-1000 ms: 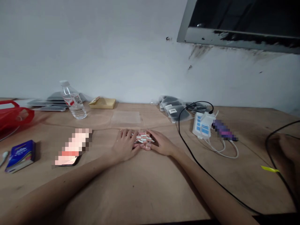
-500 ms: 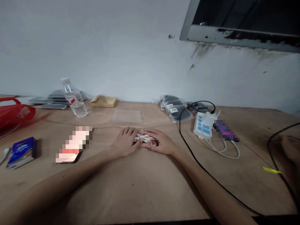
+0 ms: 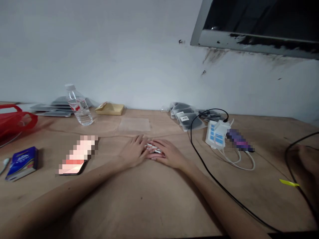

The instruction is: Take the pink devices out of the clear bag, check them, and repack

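At the middle of the table, a small cluster of white and reddish-orange stick-like pieces (image 3: 155,149) lies between my two hands; their exact kind is too small and blurred to tell. My left hand (image 3: 134,150) cups the cluster from the left, thumb along its near edge. From the right, my right hand (image 3: 170,152) curls around it, fingers over the far side and thumb in front. Both hands rest low at the tabletop with fingers closed in on the pieces, which they partly hide.
A phone (image 3: 78,154) and blue packet (image 3: 22,162) lie left. Behind stand a water bottle (image 3: 79,106), yellow box (image 3: 111,109) and clear sheet (image 3: 134,124). Right are plastic-bagged items (image 3: 189,119), a power strip (image 3: 215,136), a black cable (image 3: 199,156) and another person's hand (image 3: 307,159).
My hands have drawn closer together, the right one shifting slightly left. The cluster between them is squeezed narrower and less of it shows.
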Demonstrator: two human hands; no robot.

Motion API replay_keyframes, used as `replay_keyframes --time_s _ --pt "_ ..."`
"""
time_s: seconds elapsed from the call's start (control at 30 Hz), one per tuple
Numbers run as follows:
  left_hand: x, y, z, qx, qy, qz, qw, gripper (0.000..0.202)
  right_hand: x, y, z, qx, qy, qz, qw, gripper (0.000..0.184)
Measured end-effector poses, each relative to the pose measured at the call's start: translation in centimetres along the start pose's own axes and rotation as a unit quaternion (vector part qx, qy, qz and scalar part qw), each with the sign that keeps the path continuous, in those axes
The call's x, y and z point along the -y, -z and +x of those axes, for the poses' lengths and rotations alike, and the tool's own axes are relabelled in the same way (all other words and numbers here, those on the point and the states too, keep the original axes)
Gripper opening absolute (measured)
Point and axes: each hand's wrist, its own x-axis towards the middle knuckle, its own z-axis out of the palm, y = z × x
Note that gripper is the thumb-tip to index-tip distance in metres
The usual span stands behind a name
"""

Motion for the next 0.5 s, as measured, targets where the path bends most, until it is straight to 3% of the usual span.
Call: replay_keyframes --time_s 0.2,0.3,0.37,0.5 --pt "2.3 1.6 1.5 -0.049 0.031 0.052 0.997 0.058 -1.1 2.3 -0.5 0.030 -0.002 0.008 1.000 0.059" --pt "3.4 1.7 1.8 -0.011 0.056 0.074 0.996 0.065 -1.0 3.2 -0.6 0.033 -0.033 0.006 0.999 0.058" --pt "3.6 1.5 1.8 0.028 0.072 0.083 0.994 0.068 -0.6 3.3 -0.6 0.011 -0.048 -0.022 0.999 0.068" --pt "2.9 1.9 1.7 0.052 0.097 0.114 0.987 0.066 0.1 2.4 -0.5 -0.003 -0.038 -0.062 0.997 0.083"
